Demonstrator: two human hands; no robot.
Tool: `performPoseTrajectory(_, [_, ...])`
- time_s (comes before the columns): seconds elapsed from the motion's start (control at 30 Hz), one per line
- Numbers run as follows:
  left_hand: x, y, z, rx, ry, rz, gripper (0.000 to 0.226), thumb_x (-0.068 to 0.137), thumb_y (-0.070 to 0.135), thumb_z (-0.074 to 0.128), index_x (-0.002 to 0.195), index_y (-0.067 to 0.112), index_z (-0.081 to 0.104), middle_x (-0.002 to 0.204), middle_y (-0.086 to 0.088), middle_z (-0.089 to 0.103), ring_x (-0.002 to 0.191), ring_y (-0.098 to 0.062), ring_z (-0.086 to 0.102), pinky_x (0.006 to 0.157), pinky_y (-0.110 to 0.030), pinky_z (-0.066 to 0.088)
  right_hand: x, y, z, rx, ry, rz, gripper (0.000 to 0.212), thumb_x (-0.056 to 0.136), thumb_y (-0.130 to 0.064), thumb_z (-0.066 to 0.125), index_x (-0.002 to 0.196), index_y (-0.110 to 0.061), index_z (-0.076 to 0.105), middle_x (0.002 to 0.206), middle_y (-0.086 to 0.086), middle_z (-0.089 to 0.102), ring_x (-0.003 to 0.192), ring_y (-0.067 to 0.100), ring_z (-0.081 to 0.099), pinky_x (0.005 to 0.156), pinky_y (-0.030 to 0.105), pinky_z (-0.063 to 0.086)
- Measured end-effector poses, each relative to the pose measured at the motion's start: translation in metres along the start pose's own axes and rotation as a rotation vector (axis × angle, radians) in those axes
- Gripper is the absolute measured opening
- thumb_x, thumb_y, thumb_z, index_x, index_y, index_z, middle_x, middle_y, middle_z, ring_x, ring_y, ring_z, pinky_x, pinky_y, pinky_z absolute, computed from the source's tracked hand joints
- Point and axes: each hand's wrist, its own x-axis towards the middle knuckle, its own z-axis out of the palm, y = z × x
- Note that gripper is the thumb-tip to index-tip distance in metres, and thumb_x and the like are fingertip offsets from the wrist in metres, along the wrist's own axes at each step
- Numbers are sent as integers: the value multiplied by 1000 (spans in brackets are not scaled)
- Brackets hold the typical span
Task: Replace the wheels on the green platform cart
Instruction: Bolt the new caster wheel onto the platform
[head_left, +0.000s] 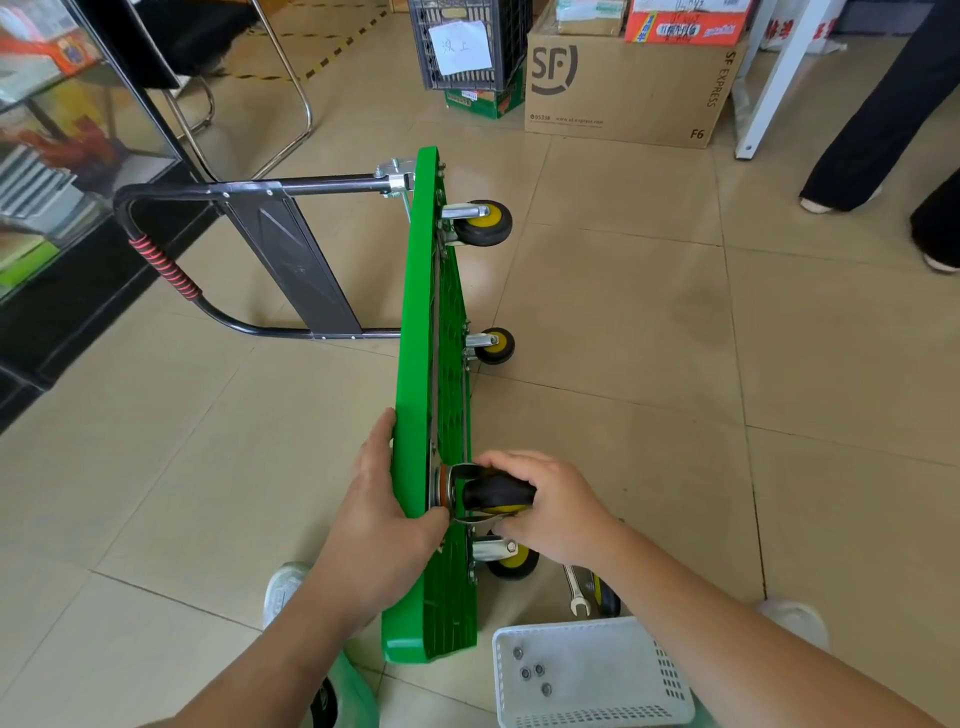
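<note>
Green plastic deck of the platform cart, stood on its long edge on the tiled floor, right between the two hands. Left hand on the smooth top face: lays its fingers straight up along the plastic and hooks the thumb over the upper edge, clamping the deck between thumb and fingers. Right hand on the ribbed underside's side: wraps round a black-tyred caster with a yellow hub, fingers curled over the tyre, thumb tucked beneath the metal fork. Holds the caster's base plate against the underside, close to the left thumb tip; cannot tell whether any bolt secures it.

Just under the right hand, nearer the body, a mounted wheel in a silver fork. Well beyond both hands, two more mounted wheels on the deck's far end.

Beside the right forearm, flat on the tiles, a wrench; just beside that, a dark wheel-like shape, mostly hidden by the arm. Below the same forearm, a white perforated basket with a few nuts inside.

Far out beyond the left hand, the cart's black handle, swung away from the deck. Far beyond the right hand, a cardboard box.
</note>
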Motion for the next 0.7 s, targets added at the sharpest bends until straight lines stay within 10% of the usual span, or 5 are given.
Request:
performPoseTrajectory(0.23, [7,2,2,-13,19,-17,101,78,3,75,147,55,23,134,8,59,106,-14,68,77,-33,63,-3,0,-1,6,5,19,74,70,-5,82,134,-36,62,122,-19,62,112,-8,56,92,5,40])
performPoseTrajectory(0.7, [9,10,8,97,78,-5,103,77,0,70,156,41,19,147,7,49,126,-15,52,101,-31,47,-5,14,1,19,-2,39,85,72,-17,82,143,-50,48,133,-22,59,121,-10,53,99,6,40])
